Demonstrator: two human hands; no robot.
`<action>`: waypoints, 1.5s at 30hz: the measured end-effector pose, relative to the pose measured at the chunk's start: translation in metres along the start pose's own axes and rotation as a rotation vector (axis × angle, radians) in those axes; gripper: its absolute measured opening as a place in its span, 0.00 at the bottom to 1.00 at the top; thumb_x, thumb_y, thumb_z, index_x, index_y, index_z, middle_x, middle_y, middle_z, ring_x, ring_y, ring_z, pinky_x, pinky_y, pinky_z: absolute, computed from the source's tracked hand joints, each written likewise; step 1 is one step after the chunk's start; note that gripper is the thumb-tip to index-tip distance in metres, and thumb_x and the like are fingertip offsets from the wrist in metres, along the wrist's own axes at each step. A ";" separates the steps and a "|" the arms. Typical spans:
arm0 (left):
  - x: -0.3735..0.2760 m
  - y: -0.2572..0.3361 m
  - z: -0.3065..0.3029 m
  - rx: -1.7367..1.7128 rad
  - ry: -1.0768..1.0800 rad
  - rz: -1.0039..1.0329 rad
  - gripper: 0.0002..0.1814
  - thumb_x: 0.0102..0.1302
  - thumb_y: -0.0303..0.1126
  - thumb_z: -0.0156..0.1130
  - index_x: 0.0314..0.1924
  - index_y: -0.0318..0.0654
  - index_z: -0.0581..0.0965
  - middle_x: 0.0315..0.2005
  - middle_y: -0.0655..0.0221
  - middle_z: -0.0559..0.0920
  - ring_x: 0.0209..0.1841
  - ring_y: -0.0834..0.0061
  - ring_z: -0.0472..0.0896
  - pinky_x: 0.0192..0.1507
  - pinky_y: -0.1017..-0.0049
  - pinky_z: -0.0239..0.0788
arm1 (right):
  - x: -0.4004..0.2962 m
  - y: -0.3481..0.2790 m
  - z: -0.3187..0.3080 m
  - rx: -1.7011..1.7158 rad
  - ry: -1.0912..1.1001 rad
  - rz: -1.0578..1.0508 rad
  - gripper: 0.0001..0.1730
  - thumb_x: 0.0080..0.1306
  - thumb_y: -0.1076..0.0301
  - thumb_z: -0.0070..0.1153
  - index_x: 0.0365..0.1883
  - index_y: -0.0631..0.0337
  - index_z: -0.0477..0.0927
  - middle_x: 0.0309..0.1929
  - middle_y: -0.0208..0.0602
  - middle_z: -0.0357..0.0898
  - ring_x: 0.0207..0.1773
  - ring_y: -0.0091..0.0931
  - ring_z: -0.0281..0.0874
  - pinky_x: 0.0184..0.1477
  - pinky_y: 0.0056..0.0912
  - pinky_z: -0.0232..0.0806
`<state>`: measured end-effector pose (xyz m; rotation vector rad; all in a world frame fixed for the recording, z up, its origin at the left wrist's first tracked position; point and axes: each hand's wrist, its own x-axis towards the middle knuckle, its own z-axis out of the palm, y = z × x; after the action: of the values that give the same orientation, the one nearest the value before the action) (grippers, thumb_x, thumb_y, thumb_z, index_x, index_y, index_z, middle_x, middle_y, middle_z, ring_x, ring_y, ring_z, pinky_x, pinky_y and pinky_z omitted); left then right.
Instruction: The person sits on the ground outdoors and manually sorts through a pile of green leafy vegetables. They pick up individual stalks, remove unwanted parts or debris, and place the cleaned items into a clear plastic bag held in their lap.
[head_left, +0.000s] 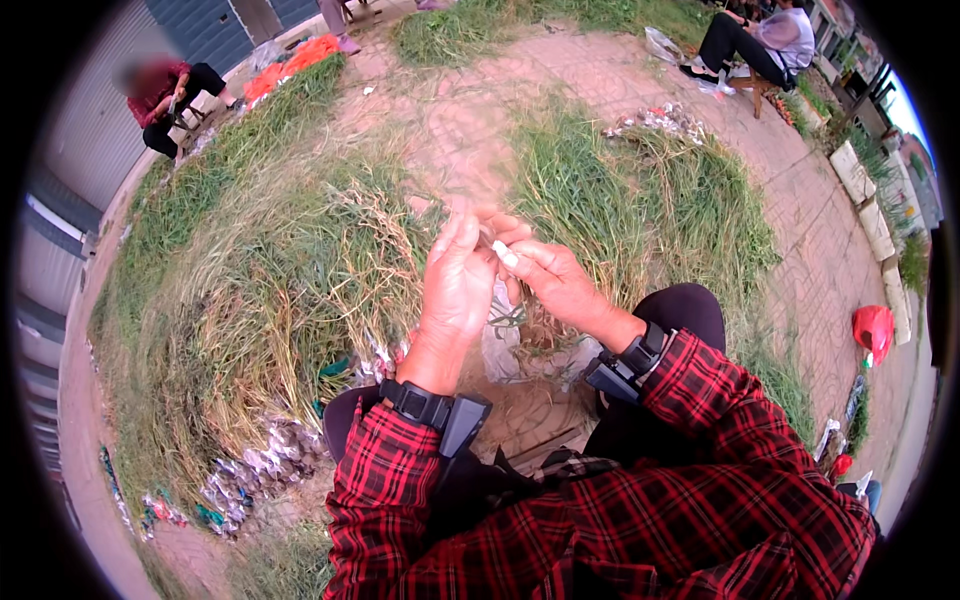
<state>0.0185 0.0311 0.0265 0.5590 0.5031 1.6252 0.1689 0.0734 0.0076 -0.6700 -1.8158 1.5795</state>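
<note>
In the head view my left hand (457, 289) is raised at the middle, palm turned up and its fingers blurred. My right hand (551, 281) touches it from the right, with a small white piece (505, 253) pinched between thumb and forefinger; what it is I cannot tell. Whether my left fingers grip anything is unclear. Below the hands lies a clear plastic bag or sheet (500, 349) on the ground between my knees, beside some green leaves. Heaps of long-stemmed green plants (300, 300) spread to the left, many with plastic-wrapped root ends (262, 461).
Another plant heap (637, 195) lies ahead to the right. One person (161, 105) sits at the upper left by orange netting or cloth (296, 64); another (765, 45) sits on a wooden stool at the upper right. A red bag (873, 330) stands near white planter blocks (876, 227).
</note>
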 end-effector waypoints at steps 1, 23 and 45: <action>0.000 0.001 0.001 -0.028 0.010 -0.002 0.17 0.72 0.43 0.58 0.46 0.35 0.74 0.38 0.61 0.80 0.44 0.62 0.81 0.52 0.63 0.71 | -0.001 0.002 0.001 -0.108 0.016 -0.016 0.15 0.77 0.62 0.46 0.37 0.64 0.79 0.24 0.28 0.77 0.30 0.18 0.74 0.37 0.26 0.69; 0.001 -0.008 -0.009 -0.117 0.460 -0.094 0.27 0.73 0.53 0.54 0.20 0.48 0.60 0.13 0.76 0.58 0.16 0.78 0.56 0.21 0.74 0.58 | -0.002 0.019 0.013 0.402 -0.201 0.445 0.13 0.70 0.59 0.59 0.39 0.61 0.83 0.28 0.31 0.80 0.33 0.21 0.75 0.39 0.25 0.65; 0.000 0.011 -0.008 0.036 0.335 -0.063 0.30 0.71 0.54 0.56 0.16 0.48 0.59 0.11 0.75 0.59 0.15 0.76 0.58 0.24 0.70 0.60 | -0.002 0.022 0.017 0.005 -0.108 0.181 0.10 0.66 0.63 0.62 0.33 0.62 0.83 0.22 0.21 0.73 0.29 0.14 0.65 0.33 0.23 0.62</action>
<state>0.0047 0.0299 0.0272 0.2927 0.7907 1.6594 0.1568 0.0636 -0.0159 -0.7792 -1.8724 1.7680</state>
